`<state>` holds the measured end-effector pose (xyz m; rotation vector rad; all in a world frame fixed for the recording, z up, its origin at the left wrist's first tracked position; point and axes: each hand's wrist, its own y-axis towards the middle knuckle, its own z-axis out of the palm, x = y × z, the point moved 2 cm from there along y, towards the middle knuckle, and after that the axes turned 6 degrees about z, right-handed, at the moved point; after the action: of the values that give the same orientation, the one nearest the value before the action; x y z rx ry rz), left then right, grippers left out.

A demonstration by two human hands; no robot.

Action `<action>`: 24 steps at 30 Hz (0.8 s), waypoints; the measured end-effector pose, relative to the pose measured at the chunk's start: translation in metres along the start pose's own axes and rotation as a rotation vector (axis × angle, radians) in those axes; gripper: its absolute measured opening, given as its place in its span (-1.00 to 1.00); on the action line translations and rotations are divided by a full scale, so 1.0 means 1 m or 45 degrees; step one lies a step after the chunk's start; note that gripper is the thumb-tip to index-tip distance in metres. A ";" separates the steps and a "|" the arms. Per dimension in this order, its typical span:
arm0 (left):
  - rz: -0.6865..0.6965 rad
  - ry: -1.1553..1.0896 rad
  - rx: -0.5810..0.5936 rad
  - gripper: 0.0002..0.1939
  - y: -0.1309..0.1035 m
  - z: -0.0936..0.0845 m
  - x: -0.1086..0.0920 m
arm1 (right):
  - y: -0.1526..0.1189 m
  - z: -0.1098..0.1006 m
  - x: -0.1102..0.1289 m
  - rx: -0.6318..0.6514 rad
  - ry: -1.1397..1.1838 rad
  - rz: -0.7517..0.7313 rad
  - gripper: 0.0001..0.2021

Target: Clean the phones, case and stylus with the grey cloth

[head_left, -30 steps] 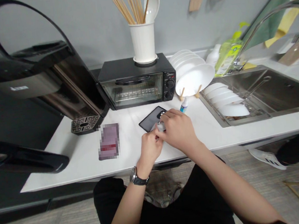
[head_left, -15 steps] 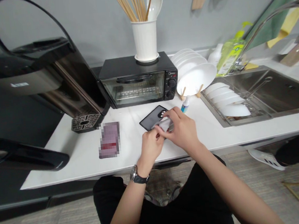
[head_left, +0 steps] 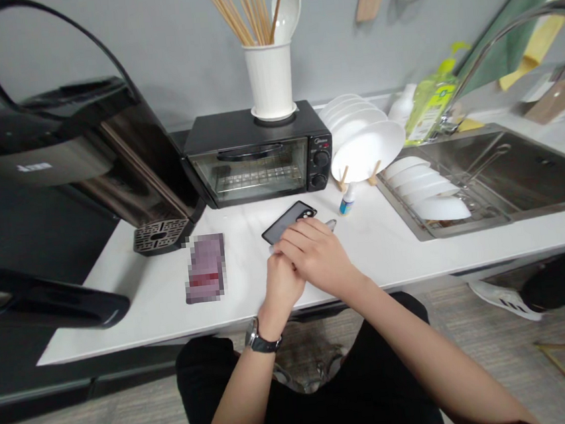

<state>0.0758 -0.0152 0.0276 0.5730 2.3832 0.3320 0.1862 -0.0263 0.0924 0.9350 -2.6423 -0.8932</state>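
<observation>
My left hand (head_left: 282, 282), with a black-strapped watch (head_left: 262, 337) at its wrist, is closed at the counter's front edge. Over its knuckles lies my right hand (head_left: 317, 256), fingers pressed together and curled downward. Between them is a pale grey object (head_left: 332, 225), mostly covered; only its tip shows past my right hand, so its kind is unclear. Just beyond the hands lies a dark-rimmed phone case (head_left: 284, 224) with a greyish back and round camera holes, partly hidden by my fingers. A small spray bottle (head_left: 346, 203) with a blue label stands to their right.
A blurred-out purple item (head_left: 205, 269) lies on the white counter (head_left: 162, 310) at left. Behind stand a black dispenser (head_left: 108, 162), a toaster oven (head_left: 257, 158) carrying a chopstick holder (head_left: 270, 76), and racked plates (head_left: 369, 150). The sink (head_left: 543, 167) with bowls is at right.
My right hand has shifted left and flattened over my left hand, covering most of the pale object it was pinching. More of the spray bottle shows now.
</observation>
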 end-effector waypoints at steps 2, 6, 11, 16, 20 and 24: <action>0.000 -0.014 -0.012 -0.78 0.001 -0.001 0.000 | -0.004 0.001 -0.004 -0.037 0.025 0.091 -0.84; -0.008 -0.174 -0.050 -0.79 0.002 -0.003 -0.002 | -0.009 -0.004 -0.018 -0.062 0.048 0.431 -0.78; -0.034 -0.253 -0.083 -0.77 0.001 -0.002 -0.002 | -0.014 -0.010 -0.030 -0.028 0.057 0.780 -0.56; 0.033 -0.173 -0.058 -0.79 -0.003 -0.003 -0.005 | -0.010 -0.007 -0.012 -0.097 -0.011 0.520 -0.87; 0.071 -0.074 -0.045 -0.77 -0.005 -0.002 -0.003 | -0.006 0.001 0.001 -0.091 0.010 0.246 -0.82; 0.063 -0.078 -0.054 -0.77 -0.004 -0.001 -0.002 | -0.007 -0.001 -0.004 -0.056 0.031 0.227 -0.83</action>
<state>0.0751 -0.0191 0.0278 0.6149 2.3010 0.3801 0.1936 -0.0285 0.0888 0.6828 -2.6237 -0.8868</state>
